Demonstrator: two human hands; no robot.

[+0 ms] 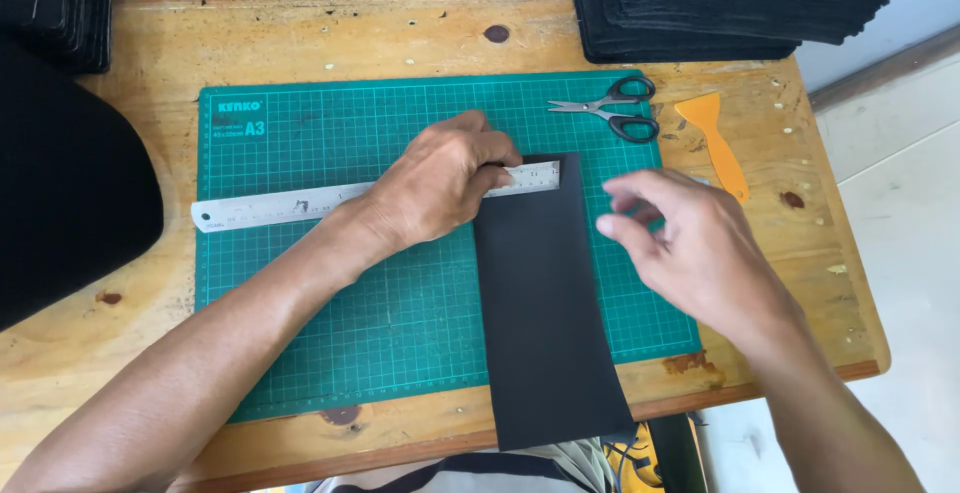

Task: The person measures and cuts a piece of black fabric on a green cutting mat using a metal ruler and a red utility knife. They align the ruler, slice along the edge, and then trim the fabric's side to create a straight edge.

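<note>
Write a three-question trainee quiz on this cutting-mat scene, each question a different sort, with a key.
1. True or false: the left hand presses the steel ruler across the top end of the black strip.
2. What lies directly beside the scissors, towards the table's right edge? A) a knife B) an orange scraper C) a pencil
3. Fill in: the right hand hovers over the right side of the green ____.

Key
1. True
2. B
3. cutting mat
</note>
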